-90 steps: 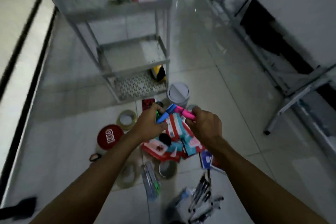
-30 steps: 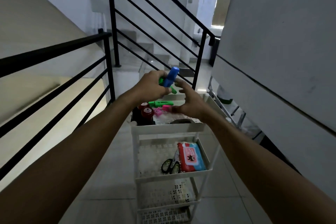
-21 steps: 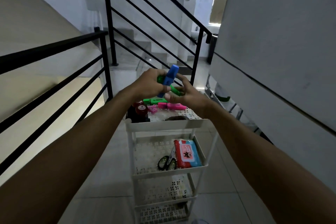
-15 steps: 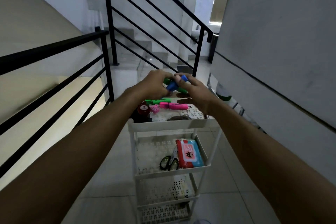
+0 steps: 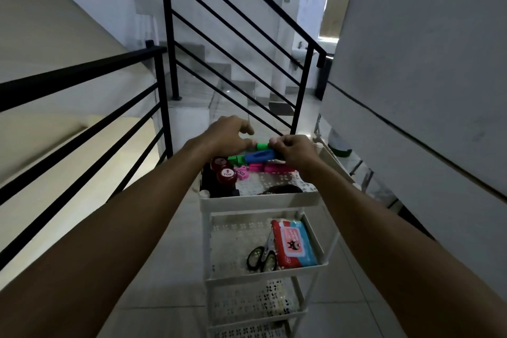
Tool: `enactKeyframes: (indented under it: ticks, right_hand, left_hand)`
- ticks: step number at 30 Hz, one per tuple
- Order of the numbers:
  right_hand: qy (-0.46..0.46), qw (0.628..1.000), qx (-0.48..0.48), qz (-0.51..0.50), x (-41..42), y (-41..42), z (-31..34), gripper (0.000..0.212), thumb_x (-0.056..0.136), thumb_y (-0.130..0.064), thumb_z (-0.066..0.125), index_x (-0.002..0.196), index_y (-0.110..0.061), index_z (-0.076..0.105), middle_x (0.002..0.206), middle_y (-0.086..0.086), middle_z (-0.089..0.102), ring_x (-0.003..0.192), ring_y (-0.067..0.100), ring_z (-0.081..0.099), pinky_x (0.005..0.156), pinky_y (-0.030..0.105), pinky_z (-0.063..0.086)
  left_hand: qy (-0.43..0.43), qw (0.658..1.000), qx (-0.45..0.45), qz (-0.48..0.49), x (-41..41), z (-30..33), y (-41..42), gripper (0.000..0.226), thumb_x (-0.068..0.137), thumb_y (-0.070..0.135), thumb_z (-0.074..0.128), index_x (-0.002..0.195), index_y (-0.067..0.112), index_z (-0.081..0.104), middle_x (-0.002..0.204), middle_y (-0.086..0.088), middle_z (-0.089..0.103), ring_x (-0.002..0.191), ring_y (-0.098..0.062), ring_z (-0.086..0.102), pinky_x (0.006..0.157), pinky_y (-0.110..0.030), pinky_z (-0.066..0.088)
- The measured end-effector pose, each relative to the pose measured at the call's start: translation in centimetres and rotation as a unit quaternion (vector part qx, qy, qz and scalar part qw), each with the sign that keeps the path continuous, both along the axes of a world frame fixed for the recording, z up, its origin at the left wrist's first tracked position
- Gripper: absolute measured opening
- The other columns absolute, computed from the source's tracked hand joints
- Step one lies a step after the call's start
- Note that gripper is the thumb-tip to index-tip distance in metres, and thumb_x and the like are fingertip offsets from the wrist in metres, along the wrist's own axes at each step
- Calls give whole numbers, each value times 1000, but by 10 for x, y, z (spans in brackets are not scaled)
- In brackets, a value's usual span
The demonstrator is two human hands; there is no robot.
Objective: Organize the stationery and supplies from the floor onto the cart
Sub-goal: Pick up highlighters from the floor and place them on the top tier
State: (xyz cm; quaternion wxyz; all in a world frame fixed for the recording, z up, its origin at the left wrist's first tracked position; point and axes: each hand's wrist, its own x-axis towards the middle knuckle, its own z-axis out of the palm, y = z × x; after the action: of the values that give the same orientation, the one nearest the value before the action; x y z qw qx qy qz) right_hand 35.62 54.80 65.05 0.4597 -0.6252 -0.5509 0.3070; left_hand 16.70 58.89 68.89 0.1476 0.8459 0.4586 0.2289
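- Hands meet above the far half of the top tray [image 5: 260, 199] of a white three-tier cart [image 5: 208, 241], seen from a head camera looking down along both forearms.
- Blue marker [image 5: 259, 156] lies level between the hands, its long axis running left to right across the scene, just above the tray's contents.
- Right hand [image 5: 295, 152] has fingers curled around the marker's right end; this hand carries it.
- Left hand [image 5: 229, 134] hovers at the marker's left end, fingers loosely bent; its thumb seems to touch a green marker [image 5: 262, 145] just behind the blue one. Who holds the green one is unclear.
- From the right hand's grip, the blue marker extends leftward toward the left hand, so both hands are equally near it, one at each end.
- Directly beneath lie a second green marker [image 5: 236, 158] and pink markers [image 5: 274, 167], all pointing the same left-right way.
- Likely next move: lower the blue marker straight down alongside these, keeping its axis parallel.
- Near left corner of the tray holds two red round caps [image 5: 226, 173], one marked TOP.
- Middle tray holds scissors [image 5: 262, 255] and a red and blue packet [image 5: 293, 245], touching side by side.
- Black stair railings [image 5: 164, 63] rise behind the cart.
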Motion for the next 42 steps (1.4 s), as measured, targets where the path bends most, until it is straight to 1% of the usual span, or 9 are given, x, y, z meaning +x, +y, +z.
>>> enactKeyframes:
  ticks: [6, 10, 14, 19, 22, 26, 31, 38, 42]
  right_hand:
    - [-322, 947, -7, -4, 5, 19, -9, 22, 95, -29, 55, 116, -28, 63, 115, 1, 66, 100, 18, 61, 86, 41, 54]
    - [-366, 928, -21, 70, -4, 20, -2, 43, 95, -49, 49, 132, -28, 53, 126, 3, 61, 112, 22, 56, 95, 43, 48]
    - [-440, 886, 3, 145, -16, 22, 3, 41, 92, -26, 61, 133, -31, 54, 132, 2, 56, 118, 23, 51, 98, 38, 44]
    - [-451, 878, 74, 140, -29, 24, -4, 35, 89, -19, 64, 124, -27, 63, 126, 3, 60, 116, 23, 52, 98, 38, 45]
    - [-438, 896, 30, 70, -23, 23, 1, 47, 84, -35, 70, 127, -25, 55, 124, 6, 54, 111, 22, 51, 94, 38, 47]
    - [-437, 893, -41, 105, -8, 18, 12, 35, 87, -20, 68, 121, -15, 60, 120, 7, 64, 106, 19, 60, 88, 26, 48]
    - [-410, 900, 78, 128, -31, 17, 14, 33, 88, -7, 65, 118, -20, 65, 120, 2, 64, 105, 15, 59, 91, 27, 49]
    - [-490, 860, 85, 115, -43, 25, -9, 30, 91, -42, 59, 121, -43, 62, 119, 2, 55, 111, 22, 47, 90, 40, 45]
    - [-516, 843, 113, 106, -38, 22, -12, 30, 91, -45, 57, 121, -43, 62, 126, 0, 53, 116, 21, 45, 94, 42, 42]
  left_hand:
    - [-58, 998, 12, 15, -19, 3, 3, 38, 88, 41, 64, 121, 22, 61, 126, -1, 61, 111, -19, 56, 91, -34, 45]
    - [-82, 996, 24, 21, -28, 2, 4, 35, 90, 41, 60, 119, 22, 62, 119, 2, 65, 101, -15, 59, 84, -31, 45]
    - [-89, 996, 24, 15, -32, 0, 2, 34, 90, 39, 61, 119, 20, 63, 116, 4, 66, 97, -15, 62, 80, -30, 45]
    - [-89, 996, 27, 6, -34, -4, -1, 34, 91, 36, 60, 119, 18, 62, 115, 2, 66, 98, -16, 61, 81, -32, 47]
    - [-89, 996, 28, 7, -38, -5, -1, 33, 90, 39, 60, 118, 21, 62, 113, 4, 66, 97, -15, 61, 82, -34, 49]
    - [-107, 994, 29, 9, -39, -3, -2, 31, 91, 37, 60, 117, 21, 63, 112, 6, 66, 96, -14, 61, 81, -32, 48]
    - [-121, 992, 38, 12, -37, -4, -4, 29, 90, 35, 61, 115, 21, 64, 110, 6, 67, 95, -14, 62, 83, -34, 51]
    - [-107, 994, 33, 17, -40, -6, -7, 30, 91, 35, 61, 117, 19, 63, 111, 6, 65, 97, -15, 60, 78, -31, 47]
    - [-101, 994, 40, 5, -40, -9, -10, 30, 90, 40, 60, 115, 24, 64, 114, 8, 65, 103, -14, 57, 80, -31, 43]
